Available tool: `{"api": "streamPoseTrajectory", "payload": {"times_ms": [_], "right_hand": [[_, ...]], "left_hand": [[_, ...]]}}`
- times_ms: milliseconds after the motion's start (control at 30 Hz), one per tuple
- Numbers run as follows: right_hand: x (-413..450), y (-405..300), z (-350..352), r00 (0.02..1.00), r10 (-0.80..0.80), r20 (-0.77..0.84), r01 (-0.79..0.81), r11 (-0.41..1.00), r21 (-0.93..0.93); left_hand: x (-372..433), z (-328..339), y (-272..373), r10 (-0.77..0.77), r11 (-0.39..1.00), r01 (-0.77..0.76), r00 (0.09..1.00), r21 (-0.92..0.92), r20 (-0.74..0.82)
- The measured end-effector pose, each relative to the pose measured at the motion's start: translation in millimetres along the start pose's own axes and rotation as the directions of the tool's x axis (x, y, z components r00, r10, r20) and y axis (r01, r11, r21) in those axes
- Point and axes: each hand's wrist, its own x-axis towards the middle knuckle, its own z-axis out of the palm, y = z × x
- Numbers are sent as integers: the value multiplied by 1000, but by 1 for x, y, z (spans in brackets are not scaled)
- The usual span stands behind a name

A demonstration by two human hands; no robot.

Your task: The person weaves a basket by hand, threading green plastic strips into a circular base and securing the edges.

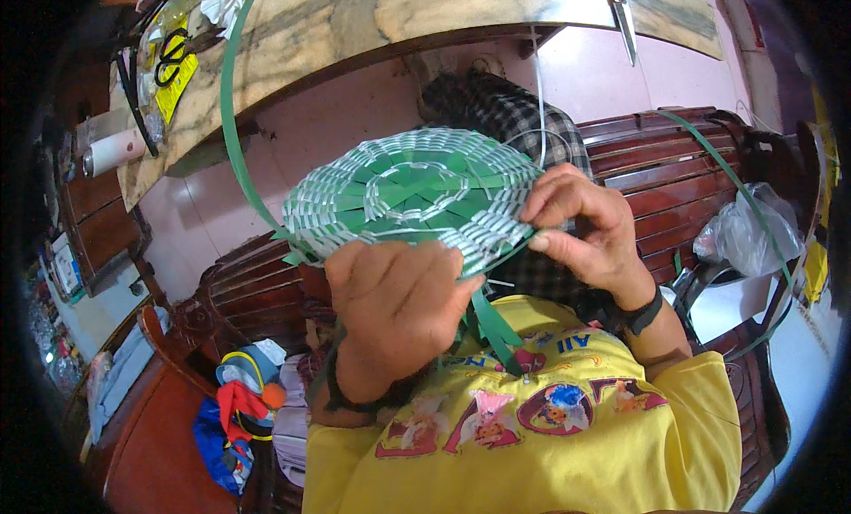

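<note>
A round woven piece (415, 188) of flat green strips and narrow whitish strips is held up in front of my chest, its face tilted. My left hand (399, 308) grips its near edge, with the fingers folded over the rim. At the right rim, my right hand (585, 228) pinches the edge between thumb and fingers. A long green strip (233, 115) rises from the left rim past the table edge. Shorter green strip ends (495, 334) hang below the piece against my yellow shirt. A thin white strip (542, 101) runs upward near my right fingers.
A marble-patterned table (425, 12) spans the top. Scissors (623, 25) jut past its edge; black-handled scissors (171, 58) lie on a yellow card. A plastic bag (754, 228) rests on the wooden bench (658, 175) at right. Another green strip (725, 165) loops there. Cloth items (249, 387) lie lower left.
</note>
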Motion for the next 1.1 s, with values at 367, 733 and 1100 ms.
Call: {"api": "streamPoseTrajectory", "payload": {"times_ms": [367,733,1100], "right_hand": [[-3,10,2,989,9,-148,-23,996,-87],[-97,22,-77,931,61,-361,-223,876,-427],[-254,104,-235,419,396,-817,-829,533,-167]], "left_hand": [[21,12,-5,30,999,-34,995,-39,-97],[19,12,-18,37,997,-30,995,70,-94],[17,14,-25,-6,993,11,999,118,-42]]}}
